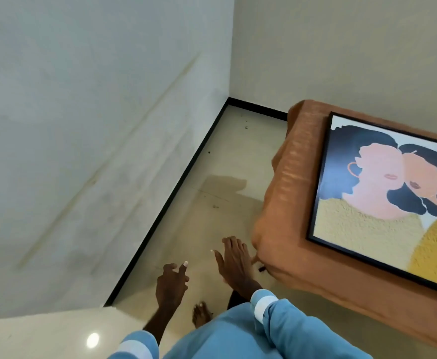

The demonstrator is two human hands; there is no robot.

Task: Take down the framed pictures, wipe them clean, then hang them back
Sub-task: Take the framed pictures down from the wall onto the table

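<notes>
A black-framed picture [383, 193] of two figures in yellow lies flat, face up, on an orange upholstered seat [290, 193] at the right. My left hand [171, 283] hangs low in the middle of the view, fingers loosely curled and apart, holding nothing. My right hand [234, 263] is just to its right, fingers spread and empty, a short way left of the seat's near corner. Both hands are over the floor, apart from the picture. No cloth is in view.
A pale wall [95, 125] fills the left, with a black skirting [171, 198] running to the corner. Beige tiled floor [220, 156] lies between wall and seat. A pale glossy surface [57, 335] is at lower left. My bare foot [202, 317] stands below my hands.
</notes>
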